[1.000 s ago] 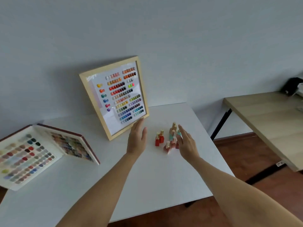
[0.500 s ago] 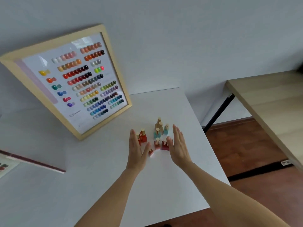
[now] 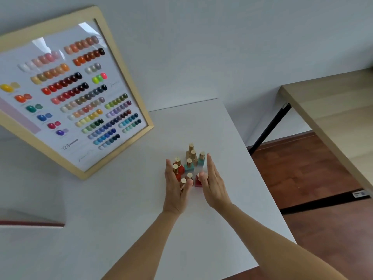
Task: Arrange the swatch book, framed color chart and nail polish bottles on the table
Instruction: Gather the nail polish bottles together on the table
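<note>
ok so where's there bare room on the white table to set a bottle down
Bare tabletop lies between the framed color chart and the forearms, and along the right edge beyond the right hand. The back corner behind the nail polish bottles is bare too. It is crowded between the left hand and the right hand.

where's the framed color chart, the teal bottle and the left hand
framed color chart (image 3: 129, 81), head view, right side of wooden frame
teal bottle (image 3: 189, 167), head view, glass body
left hand (image 3: 176, 190), head view, back of hand
</note>
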Available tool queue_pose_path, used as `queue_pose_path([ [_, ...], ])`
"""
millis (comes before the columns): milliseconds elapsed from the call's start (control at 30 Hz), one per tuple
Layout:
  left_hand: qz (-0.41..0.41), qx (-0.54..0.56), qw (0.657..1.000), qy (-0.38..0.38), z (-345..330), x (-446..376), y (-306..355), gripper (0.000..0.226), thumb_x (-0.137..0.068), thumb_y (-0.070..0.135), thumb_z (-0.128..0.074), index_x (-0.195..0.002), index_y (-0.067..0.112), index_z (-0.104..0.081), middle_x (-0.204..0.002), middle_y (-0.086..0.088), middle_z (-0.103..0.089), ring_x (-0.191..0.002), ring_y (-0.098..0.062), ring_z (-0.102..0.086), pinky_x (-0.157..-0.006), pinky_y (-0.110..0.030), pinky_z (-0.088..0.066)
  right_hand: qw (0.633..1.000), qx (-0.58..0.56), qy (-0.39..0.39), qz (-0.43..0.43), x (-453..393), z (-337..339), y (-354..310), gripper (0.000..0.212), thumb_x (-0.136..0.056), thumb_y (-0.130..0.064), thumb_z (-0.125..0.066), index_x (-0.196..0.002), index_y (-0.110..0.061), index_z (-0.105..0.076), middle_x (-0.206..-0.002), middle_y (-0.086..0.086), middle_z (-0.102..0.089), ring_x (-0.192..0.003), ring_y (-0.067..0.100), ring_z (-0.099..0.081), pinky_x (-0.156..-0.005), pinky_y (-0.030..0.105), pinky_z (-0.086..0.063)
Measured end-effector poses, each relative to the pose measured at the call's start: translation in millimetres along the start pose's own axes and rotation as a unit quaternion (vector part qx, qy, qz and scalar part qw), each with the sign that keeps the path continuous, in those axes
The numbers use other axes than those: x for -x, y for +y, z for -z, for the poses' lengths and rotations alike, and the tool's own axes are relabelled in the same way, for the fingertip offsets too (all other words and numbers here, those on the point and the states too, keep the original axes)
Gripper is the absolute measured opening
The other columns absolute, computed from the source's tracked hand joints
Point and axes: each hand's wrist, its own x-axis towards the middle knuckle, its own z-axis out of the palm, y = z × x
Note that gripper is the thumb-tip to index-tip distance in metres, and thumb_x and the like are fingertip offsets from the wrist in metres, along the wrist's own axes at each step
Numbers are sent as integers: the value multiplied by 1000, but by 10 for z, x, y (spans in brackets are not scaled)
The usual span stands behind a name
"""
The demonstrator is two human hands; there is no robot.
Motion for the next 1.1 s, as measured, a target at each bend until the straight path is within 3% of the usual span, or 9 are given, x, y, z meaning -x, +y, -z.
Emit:
queue_pose_path([
  [100, -2, -1, 1000, 2, -38, -63, 17, 90, -83, 75, -35, -148, 36, 13, -154, 15, -4, -138, 15, -6, -104, 1, -19, 1000, -12, -2, 8, -34, -9, -14, 69, -91, -63, -13, -149, -28, 4, -159, -5, -7, -145, 10, -7, -117, 42, -21],
  [233, -9, 12, 1000, -13, -87, -181, 48, 93, -82, 75, -35, -149, 31, 12, -151, 19, -4, -141, 3, -13, -107, -2, -19, 999, -36, 1, 13, -77, -3, -9, 67, -93, -61, -15, -148, -29, 2, -159, -5, -10, -145, 8, -8, -117, 41, -22],
  [433, -20, -3, 998, -55, -112, -299, -17, 100, -80, 78, -33, -150, 23, 12, -153, 17, 0, -140, 12, -2, -108, -1, -11, 999, -34, -27, 25, -77, 70, 76, 71, -93, -61, -15, -150, -22, 3, -159, -2, -8, -145, 10, -9, -118, 40, -20],
  [533, -58, -37, 988, -136, 63, -330, -116, 110, -76, 76, -45, -149, 23, 18, -157, 10, 1, -144, 5, -1, -112, -6, -9, 997, -5, -70, 25, -58, 127, 133, 74, -91, -63, -17, -149, -25, 8, -159, -7, -2, -145, 6, -1, -120, 34, -12],
  [633, -114, -165, 954, -223, 326, -412, -249, 130, -66, 77, -57, -145, 19, 28, -161, 4, 7, -148, -6, 6, -122, -32, -6, 993, 47, -105, 41, -69, 209, 178, 79, -89, -64, -20, -148, -23, 13, -157, -10, 5, -144, 4, 7, -119, 29, -5],
  [700, -133, -269, 917, -263, 465, -482, -287, 139, -61, 81, -61, -144, 16, 31, -161, 3, 15, -145, -5, 17, -122, -43, 0, 985, 98, -132, 55, -90, 256, 221, 84, -88, -65, -22, -147, -19, 16, -158, -5, 7, -144, 7, 10, -119, 31, -2],
  [900, -174, -352, 857, -334, 544, -740, -191, 139, -61, 86, -53, -137, 16, 41, -160, 0, 19, -147, -14, 15, -120, -44, 8, 962, 207, -162, 75, -165, 288, 285, 91, -88, -67, -26, -145, -14, 22, -158, 1, 10, -143, 12, 17, -118, 34, 3],
  [1100, -171, -343, 861, -333, 506, -820, -195, 138, -59, 87, -52, -137, 20, 41, -157, 5, 22, -146, -10, 11, -119, -44, 6, 953, 237, -171, 82, -208, 299, 326, 90, -90, -62, -31, -141, -19, 30, -154, -3, 16, -142, 12, 19, -116, 33, 7],
])
